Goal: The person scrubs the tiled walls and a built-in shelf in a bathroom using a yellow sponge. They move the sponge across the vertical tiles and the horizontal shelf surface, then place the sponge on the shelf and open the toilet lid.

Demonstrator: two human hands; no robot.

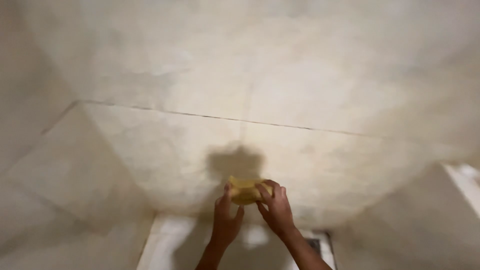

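A: What are the two hands doing up against that wall?

B: Both are on a yellow sponge [245, 190], pressed to the cream tiled wall [165, 145] just above where it meets the floor. The left hand [225, 220] comes up from below with its fingers closed on the sponge's lower left edge; the right hand [276, 207] wraps over the right side, fingers curled around it.

A: Why two hands on something so small?

B: My guess is pressure. The sponge looks bent, bowed in the middle, as it would be when squeezed from both sides and pushed flat against the tile. It also casts a dark shadow [235, 162] directly above itself, so the light comes from low behind the person.

A: Anything else near it?

B: A thin dark grout line [210, 117] runs across the wall well above the sponge. Below the wrists lies a pale, glossy floor strip [165, 245], and a small dark floor drain [315, 245] sits just beside the right forearm. At the far right a white ledge [467, 182] shows, too blurred to name more closely
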